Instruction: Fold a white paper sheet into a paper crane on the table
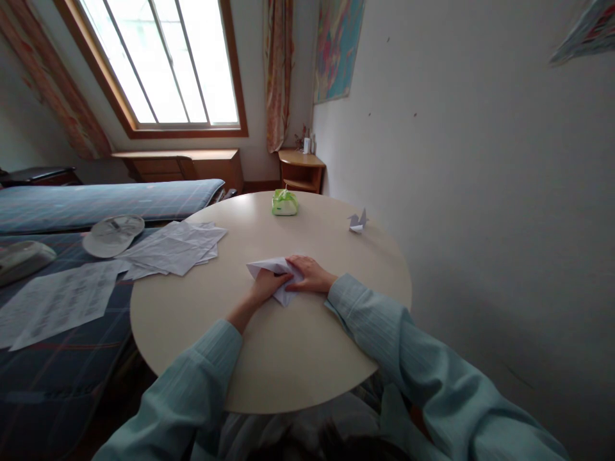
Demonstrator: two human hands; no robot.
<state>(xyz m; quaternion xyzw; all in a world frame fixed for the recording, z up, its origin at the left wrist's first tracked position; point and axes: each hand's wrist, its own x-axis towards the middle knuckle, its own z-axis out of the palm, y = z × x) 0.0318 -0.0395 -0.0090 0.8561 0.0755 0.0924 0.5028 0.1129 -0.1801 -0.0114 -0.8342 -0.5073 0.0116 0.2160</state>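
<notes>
A partly folded white sheet of paper (270, 266) lies near the middle of the round beige table (307, 358). My left hand (265, 283) rests on its lower left part, fingers curled against the fold. My right hand (307, 274) lies flat over its right side, fingers stretched toward the left hand and pressing the paper down. Both arms wear pale blue sleeves. A finished white paper crane (357, 221) stands apart at the table's far right.
A green tissue pack (284, 203) sits at the table's far edge. Several loose sheets (175, 248) overlap the table's left rim. A bed (72, 301) on the left carries a white cap (113, 234) and printed pages (57, 301). A wall runs close along the right.
</notes>
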